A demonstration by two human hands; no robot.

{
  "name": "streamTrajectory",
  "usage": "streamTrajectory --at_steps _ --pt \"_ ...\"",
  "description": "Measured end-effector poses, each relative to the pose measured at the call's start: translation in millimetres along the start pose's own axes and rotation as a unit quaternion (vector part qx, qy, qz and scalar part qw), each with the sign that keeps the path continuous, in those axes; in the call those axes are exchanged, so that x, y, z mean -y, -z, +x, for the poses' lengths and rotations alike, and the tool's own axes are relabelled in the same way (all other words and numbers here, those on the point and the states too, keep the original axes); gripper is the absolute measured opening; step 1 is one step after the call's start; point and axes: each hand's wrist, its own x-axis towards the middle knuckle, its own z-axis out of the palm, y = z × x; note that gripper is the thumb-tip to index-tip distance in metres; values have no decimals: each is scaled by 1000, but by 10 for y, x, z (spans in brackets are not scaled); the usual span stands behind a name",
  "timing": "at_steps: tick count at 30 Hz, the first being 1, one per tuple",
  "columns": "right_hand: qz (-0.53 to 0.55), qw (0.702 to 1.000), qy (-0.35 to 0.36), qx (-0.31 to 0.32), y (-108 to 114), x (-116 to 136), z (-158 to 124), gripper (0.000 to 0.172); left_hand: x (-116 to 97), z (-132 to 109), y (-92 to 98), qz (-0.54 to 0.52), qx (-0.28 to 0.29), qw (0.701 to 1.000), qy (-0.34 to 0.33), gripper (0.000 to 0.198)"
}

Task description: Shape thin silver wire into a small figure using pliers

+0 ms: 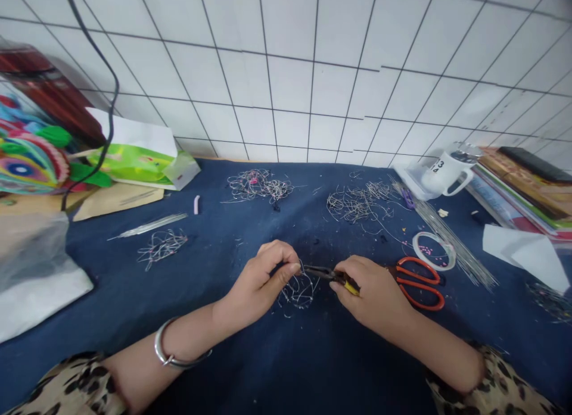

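Observation:
Near the front middle of the dark blue cloth, my left hand (263, 278) pinches the top of a small tangle of bent silver wire (298, 293). My right hand (373, 290) is closed round the yellow handle of a pair of pliers (326, 273), whose dark jaws point left and reach the wire beside my left fingertips. Whether the jaws grip the wire I cannot tell. Just right of my right hand lie scissors with orange-red handles (420, 284), their blades partly hidden behind it.
Wire heaps (357, 202) lie toward the wall, another wire bundle (161, 247) at left. A round dish of pink beads (433, 251) and long straight wires (456, 248) are at right, with a white mug (449, 172) and stacked books (527, 189) behind. A black cable (117, 81) hangs at left.

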Motion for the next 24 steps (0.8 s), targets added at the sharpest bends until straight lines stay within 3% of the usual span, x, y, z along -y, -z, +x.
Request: streamTrajectory --at_steps 10,24 --pt "-136 988 70 -36 -21 20 -56 11 -52 -14 -25 44 -10 999 -24 10" --pt "-245 964 96 -44 33 77 -67 15 -97 -29 -82 -13 -12 997 70 15"
